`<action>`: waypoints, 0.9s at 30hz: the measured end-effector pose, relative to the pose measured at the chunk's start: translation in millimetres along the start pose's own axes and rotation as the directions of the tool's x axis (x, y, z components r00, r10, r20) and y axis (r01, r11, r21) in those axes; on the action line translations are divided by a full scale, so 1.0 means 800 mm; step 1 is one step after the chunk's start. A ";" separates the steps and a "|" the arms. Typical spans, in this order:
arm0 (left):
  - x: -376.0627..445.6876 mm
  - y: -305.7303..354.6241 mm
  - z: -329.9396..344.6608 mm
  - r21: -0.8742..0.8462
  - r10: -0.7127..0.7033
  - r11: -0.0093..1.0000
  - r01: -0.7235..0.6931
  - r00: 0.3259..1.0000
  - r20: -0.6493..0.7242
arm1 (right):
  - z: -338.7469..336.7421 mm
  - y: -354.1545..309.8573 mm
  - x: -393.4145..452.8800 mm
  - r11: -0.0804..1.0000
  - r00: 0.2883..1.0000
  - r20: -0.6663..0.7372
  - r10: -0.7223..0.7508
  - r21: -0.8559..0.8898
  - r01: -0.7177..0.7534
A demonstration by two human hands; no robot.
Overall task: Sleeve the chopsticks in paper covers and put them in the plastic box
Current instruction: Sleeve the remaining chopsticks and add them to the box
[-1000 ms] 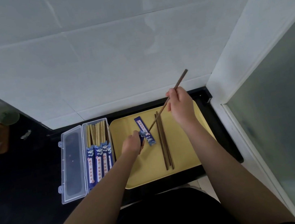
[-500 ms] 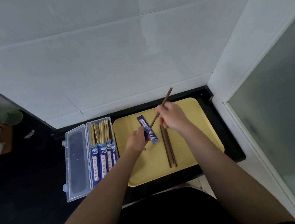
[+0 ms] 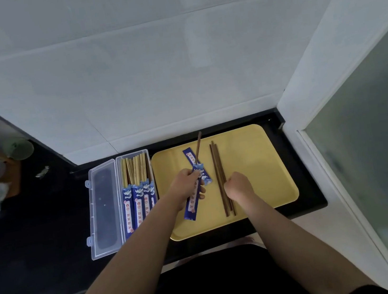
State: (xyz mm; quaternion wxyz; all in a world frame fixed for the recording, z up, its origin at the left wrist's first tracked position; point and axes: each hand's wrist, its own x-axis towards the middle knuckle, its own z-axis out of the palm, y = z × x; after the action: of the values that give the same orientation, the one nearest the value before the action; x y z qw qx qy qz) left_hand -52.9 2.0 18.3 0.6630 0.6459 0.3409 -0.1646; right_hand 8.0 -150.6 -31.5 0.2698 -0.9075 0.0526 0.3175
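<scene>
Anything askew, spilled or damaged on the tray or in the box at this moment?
Nothing spilled or damaged. One spare sleeve lies slanted on the tray, partly under the sleeve in the left hand. That sleeve shows only one chopstick. The box holds neat sleeved pairs.

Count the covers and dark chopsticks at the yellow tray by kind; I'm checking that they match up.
Blue paper covers: 2, the held cover and the flat cover
Dark chopsticks: 4, namely 3 loose chopsticks and 1 sleeved chopstick
Total: 6
</scene>
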 end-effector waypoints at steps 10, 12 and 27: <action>0.001 -0.016 0.000 -0.037 -0.026 0.999 0.025 0.999 -0.031 | 0.024 0.016 -0.004 0.996 0.998 -0.032 0.051 -0.076 -0.054; 0.004 -0.019 -0.001 -0.041 -0.042 0.998 0.040 0.998 -0.050 | 0.024 0.017 -0.003 0.998 0.998 -0.025 0.052 -0.033 -0.053; 0.012 -0.008 -0.011 -0.316 -0.206 0.937 0.148 0.966 -0.158 | -0.097 -0.095 -0.050 0.800 0.925 -0.091 -0.368 0.476 0.365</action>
State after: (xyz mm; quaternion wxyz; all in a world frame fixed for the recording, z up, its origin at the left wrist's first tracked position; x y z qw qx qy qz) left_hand -52.0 11.9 7.7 0.7009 0.5162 0.4802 -0.1080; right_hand 39.3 -129.9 77.6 0.5446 -0.8027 -0.0469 0.2385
